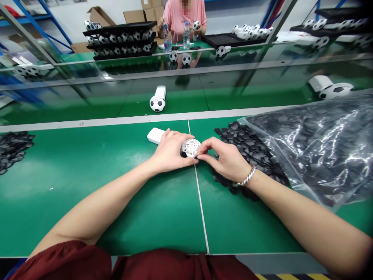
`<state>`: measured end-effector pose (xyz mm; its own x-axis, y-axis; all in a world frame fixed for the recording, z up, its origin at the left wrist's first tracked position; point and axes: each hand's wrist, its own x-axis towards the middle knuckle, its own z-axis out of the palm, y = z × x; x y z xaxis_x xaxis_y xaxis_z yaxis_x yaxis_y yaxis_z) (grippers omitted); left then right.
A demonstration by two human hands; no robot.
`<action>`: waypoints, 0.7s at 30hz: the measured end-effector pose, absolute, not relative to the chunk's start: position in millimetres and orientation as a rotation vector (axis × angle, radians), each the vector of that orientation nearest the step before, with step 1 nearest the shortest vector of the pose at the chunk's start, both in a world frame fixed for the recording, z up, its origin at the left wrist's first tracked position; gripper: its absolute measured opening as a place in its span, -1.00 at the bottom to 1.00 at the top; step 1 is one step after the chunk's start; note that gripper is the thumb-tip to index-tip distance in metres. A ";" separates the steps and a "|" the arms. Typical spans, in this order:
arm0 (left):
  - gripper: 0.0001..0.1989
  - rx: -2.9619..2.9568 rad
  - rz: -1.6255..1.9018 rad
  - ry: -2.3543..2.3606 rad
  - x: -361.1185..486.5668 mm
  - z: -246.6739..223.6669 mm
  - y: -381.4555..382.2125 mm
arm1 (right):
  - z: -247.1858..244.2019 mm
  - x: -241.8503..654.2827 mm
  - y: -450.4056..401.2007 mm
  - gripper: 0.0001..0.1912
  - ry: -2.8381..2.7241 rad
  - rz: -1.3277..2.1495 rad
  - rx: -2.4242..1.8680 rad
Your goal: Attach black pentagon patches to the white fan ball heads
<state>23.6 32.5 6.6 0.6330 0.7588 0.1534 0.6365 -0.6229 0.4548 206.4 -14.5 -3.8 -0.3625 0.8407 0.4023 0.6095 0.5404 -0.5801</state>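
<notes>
My left hand (171, 153) is wrapped round a white fan-like device with a round, football-patterned head (190, 148). Its white handle (155, 135) sticks out to the left behind that hand. At the right edge of the round head is my right hand (224, 157), thumb and forefinger pinched together; what lies between the fingertips is too small to make out. Just right of the device, partly under my right wrist, a heap of small black pieces (247, 149) spreads on the green table.
A clear plastic bag of black pieces (323, 144) lies at right, another black pile (16, 149) at far left. Beyond the white ledge (116, 120) rests a football-patterned device (157, 103). Across the line, a person in pink (186, 21) sits near stacked black trays (121, 41).
</notes>
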 end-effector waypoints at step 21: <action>-0.48 2.500 0.526 1.164 26.6 4.4 29.0 | -14.8 210.0 -1.0 -0.79 -1.886 0.735 -1.224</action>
<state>26.6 29.0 4.4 0.5973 0.7795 0.1888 0.6567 -0.6105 0.4428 210.0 -1.0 -14.8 -0.2551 0.9248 0.2824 0.4896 0.3754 -0.7870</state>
